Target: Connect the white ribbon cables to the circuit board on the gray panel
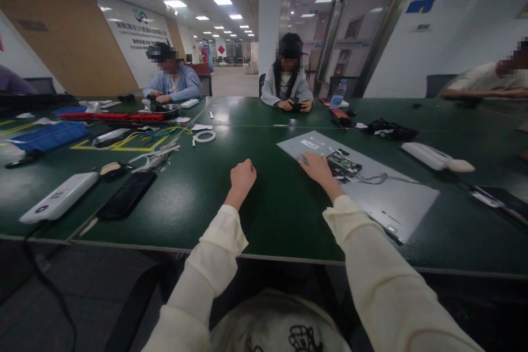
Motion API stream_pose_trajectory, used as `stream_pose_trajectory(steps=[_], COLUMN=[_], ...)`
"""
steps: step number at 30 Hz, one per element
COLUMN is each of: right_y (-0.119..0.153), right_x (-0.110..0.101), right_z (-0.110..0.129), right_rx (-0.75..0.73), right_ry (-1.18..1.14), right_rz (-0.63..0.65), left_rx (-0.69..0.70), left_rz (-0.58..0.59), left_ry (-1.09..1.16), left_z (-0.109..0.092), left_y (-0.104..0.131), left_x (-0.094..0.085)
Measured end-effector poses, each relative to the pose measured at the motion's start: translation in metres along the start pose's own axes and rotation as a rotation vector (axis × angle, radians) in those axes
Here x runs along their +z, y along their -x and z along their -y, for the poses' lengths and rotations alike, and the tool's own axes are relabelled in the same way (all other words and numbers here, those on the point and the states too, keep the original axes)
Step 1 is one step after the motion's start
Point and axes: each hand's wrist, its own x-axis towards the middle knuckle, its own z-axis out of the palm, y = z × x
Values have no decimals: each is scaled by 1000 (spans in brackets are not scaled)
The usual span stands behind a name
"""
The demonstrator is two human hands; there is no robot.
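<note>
My left hand (243,177) is closed in a fist, low over the green tabletop; its palm side is hidden, so I cannot see whether anything is in it. My right hand (318,169) reaches over the left part of a flat grey panel (396,198), fingers bent and a little apart, with grey showing between them. Just right of that hand lies a green circuit board (344,164), on top of the panel. From the board a grey cable (381,178) runs right across the panel. A small metallic piece (391,227) sits by the panel's near edge.
On the left are a white power bank (60,198), a black phone (127,196), a coiled white cable (204,136) and a blue tray (49,136). A white device (427,156) lies right. Across the table stands a water bottle (339,94); several people sit around.
</note>
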Motion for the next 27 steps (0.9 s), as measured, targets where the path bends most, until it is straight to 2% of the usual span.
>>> stream_pose_trajectory(steps=[7, 13, 16, 21, 27], right_y=[-1, -1, 0, 14, 34], right_x=[-4, -7, -10, -14, -14], right_z=[-49, -79, -85, -86, -97], right_rx=[204, 299, 291, 171, 214], right_ry=[118, 170, 206, 285, 244], right_rz=[-19, -38, -31, 43, 66], left_rx=[16, 11, 7, 46, 71], left_rz=[15, 31, 43, 44, 50], left_ry=[20, -7, -16, 26, 37], left_z=[0, -1, -1, 0, 0], left_y=[2, 2, 1, 2, 3], left_x=[1, 2, 3, 4, 4])
